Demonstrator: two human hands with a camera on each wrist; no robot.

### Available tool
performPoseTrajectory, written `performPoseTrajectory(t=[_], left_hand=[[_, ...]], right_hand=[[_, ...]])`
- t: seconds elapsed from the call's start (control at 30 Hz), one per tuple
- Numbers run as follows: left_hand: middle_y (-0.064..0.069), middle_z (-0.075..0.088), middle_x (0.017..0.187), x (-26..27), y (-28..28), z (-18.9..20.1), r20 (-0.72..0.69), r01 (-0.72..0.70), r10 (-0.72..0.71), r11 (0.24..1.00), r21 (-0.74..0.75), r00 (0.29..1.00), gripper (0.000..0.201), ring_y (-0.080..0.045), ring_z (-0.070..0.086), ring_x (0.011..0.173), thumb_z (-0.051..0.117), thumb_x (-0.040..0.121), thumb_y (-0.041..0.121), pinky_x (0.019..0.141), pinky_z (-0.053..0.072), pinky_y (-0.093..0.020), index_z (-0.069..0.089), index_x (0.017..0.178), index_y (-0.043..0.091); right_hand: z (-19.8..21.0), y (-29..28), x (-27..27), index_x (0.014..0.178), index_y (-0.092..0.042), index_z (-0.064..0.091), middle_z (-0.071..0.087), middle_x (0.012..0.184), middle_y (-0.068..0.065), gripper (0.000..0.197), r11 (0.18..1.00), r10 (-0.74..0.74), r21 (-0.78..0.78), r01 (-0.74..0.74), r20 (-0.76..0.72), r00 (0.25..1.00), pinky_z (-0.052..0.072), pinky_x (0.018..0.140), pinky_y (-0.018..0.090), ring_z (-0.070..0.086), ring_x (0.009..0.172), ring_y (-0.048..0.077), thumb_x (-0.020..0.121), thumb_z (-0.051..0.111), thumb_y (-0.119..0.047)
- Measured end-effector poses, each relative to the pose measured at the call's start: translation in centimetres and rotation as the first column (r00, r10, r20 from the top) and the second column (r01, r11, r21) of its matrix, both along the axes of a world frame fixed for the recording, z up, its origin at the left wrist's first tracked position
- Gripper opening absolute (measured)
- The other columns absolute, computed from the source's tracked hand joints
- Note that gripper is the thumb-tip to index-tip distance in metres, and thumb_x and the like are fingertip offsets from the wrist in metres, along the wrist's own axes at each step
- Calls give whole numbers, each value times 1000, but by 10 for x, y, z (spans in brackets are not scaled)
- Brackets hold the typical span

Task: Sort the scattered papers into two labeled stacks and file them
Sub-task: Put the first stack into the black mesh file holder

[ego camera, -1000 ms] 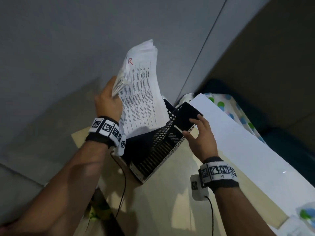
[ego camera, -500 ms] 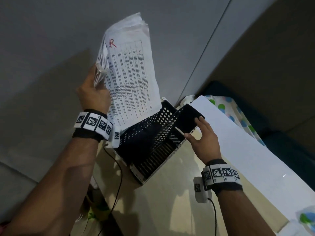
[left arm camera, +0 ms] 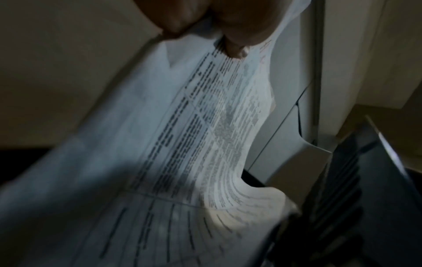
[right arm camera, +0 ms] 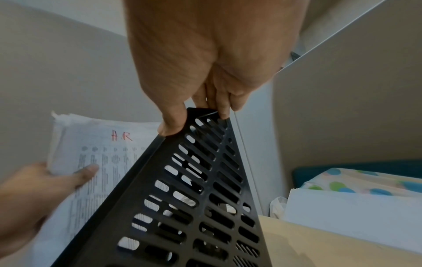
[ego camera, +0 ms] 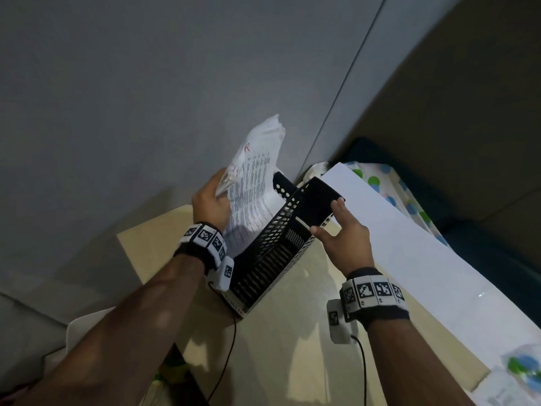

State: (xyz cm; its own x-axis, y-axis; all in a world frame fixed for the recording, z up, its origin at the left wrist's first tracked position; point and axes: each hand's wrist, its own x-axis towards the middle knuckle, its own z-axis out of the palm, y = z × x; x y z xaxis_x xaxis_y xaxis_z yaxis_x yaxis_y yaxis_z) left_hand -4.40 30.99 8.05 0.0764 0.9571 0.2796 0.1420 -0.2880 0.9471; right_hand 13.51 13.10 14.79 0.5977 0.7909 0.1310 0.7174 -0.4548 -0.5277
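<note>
A thick stack of printed papers (ego camera: 251,183) marked "H.R" in red stands upright, its lower end down inside a black perforated file holder (ego camera: 275,244) on the beige table (ego camera: 292,361). My left hand (ego camera: 209,200) grips the stack's left edge, thumb across the front sheet (right arm camera: 86,173). In the left wrist view the papers (left arm camera: 182,144) curve down into the holder (left arm camera: 342,189). My right hand (ego camera: 341,230) pinches the holder's top right wall, thumb on the near side and fingers over the rim (right arm camera: 198,115).
A long white board (ego camera: 424,259) lies along the table's right side, over a polka-dot cloth (ego camera: 380,183). A grey wall stands close behind the holder. A white plug and black cables (ego camera: 228,347) hang near the table's front. More dotted paper (ego camera: 521,367) sits at far right.
My left hand has dropped from a raised position, lowering the paper stack into the black holder. My right hand has kept its hold on the holder's wall.
</note>
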Motion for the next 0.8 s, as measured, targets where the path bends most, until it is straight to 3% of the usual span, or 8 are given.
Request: performPoseTrajectory(t=[0.1,0.27,0.3,0.4,0.47,0.63,0.7,0.8], left_hand=[[3,64,103,2,-4,-12,-6,92,-93,992,-82,996,42,5,55,87,50,84,-8,68,35,7,64,120,10],[7,59,106,-1,-5,-12,-82,170,-175,983,-67,981,42,-12,56,101,54,83,-8,71,34,7,62,122,5],[6,58,106,0,-3,-12,-93,163,-171,982,-92,981,35,-11,55,103,57,86,-1,73,35,4,62,121,4],[-8,67,112,4,9,-25,-106,166,-185,972,-168,977,28,-23,61,108,58,92,17,88,44,-24,62,117,5],[-10,64,119,3,18,-31,5,136,-140,950,-281,990,33,-23,59,112,59,92,17,96,44,-31,59,123,5],[-3,66,106,3,29,-31,188,-40,105,947,-318,977,27,-26,62,106,62,90,17,91,48,-32,62,115,6],[-5,66,112,6,29,-33,145,-1,51,944,-329,988,31,-24,61,107,60,91,20,91,48,-34,59,119,9],[-4,62,119,6,25,-36,-50,109,-128,952,-286,991,39,-21,57,108,58,90,17,91,43,-31,51,128,14]], right_hand=[[1,0,1,144,-19,39,30,155,-5,72,1000,4,-2,-4,-1,1000,29,111,31,36,138,21,82,72,-34],[2,4,-1,143,-19,40,31,154,-5,72,1000,-11,-8,11,9,1000,30,110,29,38,137,20,81,73,-34],[2,4,-1,143,-19,40,31,154,-5,72,1000,-11,-9,11,11,1000,30,110,29,38,137,20,81,73,-34],[2,2,-1,143,-20,40,31,154,-6,72,1000,-17,-11,17,5,1000,31,110,30,39,137,20,81,73,-34],[3,2,-1,143,-21,40,31,154,-7,72,1000,-21,-19,21,-1,1000,31,110,31,38,137,20,81,73,-34],[4,2,-1,144,-23,39,31,154,-8,72,999,-36,-33,36,-18,999,30,111,32,35,139,20,81,73,-35],[4,3,-1,144,-24,38,30,154,-9,72,998,-43,-37,42,-27,999,29,112,32,33,140,20,82,73,-35],[4,3,-1,144,-23,38,30,154,-9,73,998,-41,-39,40,-27,999,29,112,31,33,140,20,81,73,-35]])
